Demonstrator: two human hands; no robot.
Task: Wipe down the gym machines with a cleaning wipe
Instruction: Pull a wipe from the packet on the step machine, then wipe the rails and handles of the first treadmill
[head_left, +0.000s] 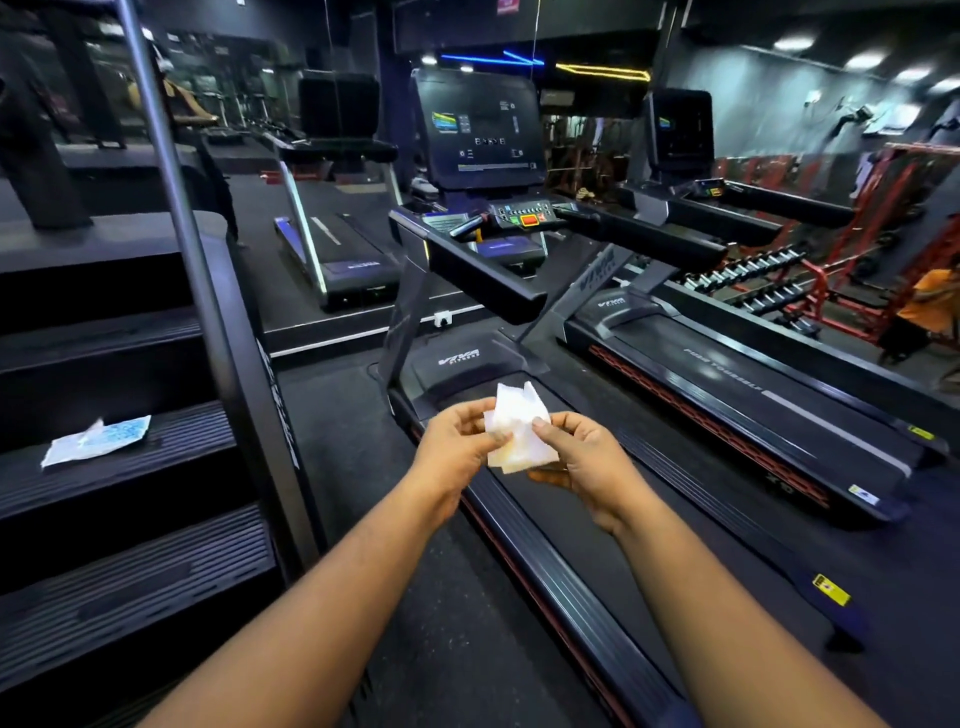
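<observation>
Both bare forearms stretched forward over the near treadmill's side rail (582, 613). Left hand (457, 441) and right hand (582, 457) each pinching an edge of the crumpled white cleaning wipe (519, 431), held up between them above the treadmill deck. To the left, a torn wipe packet (96, 439) lying on a ribbed stair-climber step (130, 467). Farther on, the treadmill console (480, 130) with its red stop button (530, 220); beyond, a second treadmill (753, 379) and a dumbbell rack (753, 286).

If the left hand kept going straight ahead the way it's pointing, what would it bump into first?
The left hand points up and right, already pinching the crumpled white cleaning wipe. Beyond that, it would probably meet the right hand gripping the other edge. Depth is hard to judge.
</observation>
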